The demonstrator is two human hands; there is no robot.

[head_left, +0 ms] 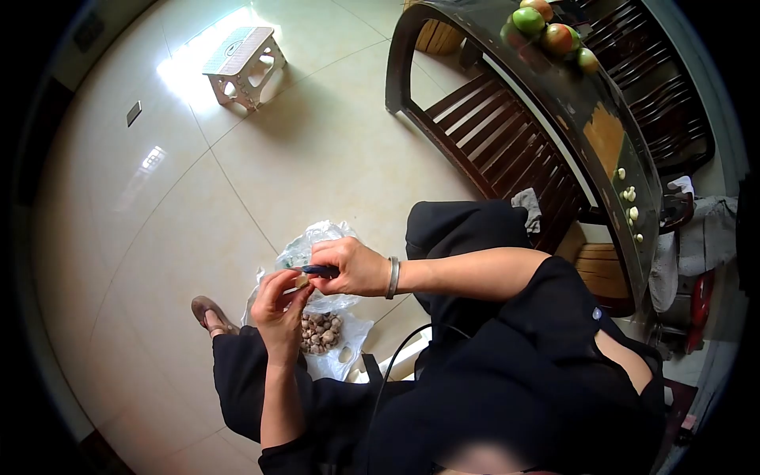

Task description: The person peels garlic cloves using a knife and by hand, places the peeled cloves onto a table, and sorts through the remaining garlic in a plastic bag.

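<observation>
My left hand (279, 305) pinches a small brown lump (302, 281) between thumb and fingertips. Close beside it, my right hand (352, 265), with a silver bangle at the wrist, is closed around a small dark-handled knife (321, 271). The knife's tip end meets the lump or lies right by it; its blade is hard to make out. Under both hands, a white plastic bag (356, 336) lies spread on the floor. Several brown roundish lumps (321, 332) are heaped in it, partly hidden by my left hand and wrist.
A folding stool (241, 67) stands on the tiled floor (317, 158). To the right is a dark wooden table (566, 103) with green and red fruit (546, 28) and several small pale pieces (631, 194) on top. A grey cloth (526, 207) hangs near its slatted lower shelf (507, 134).
</observation>
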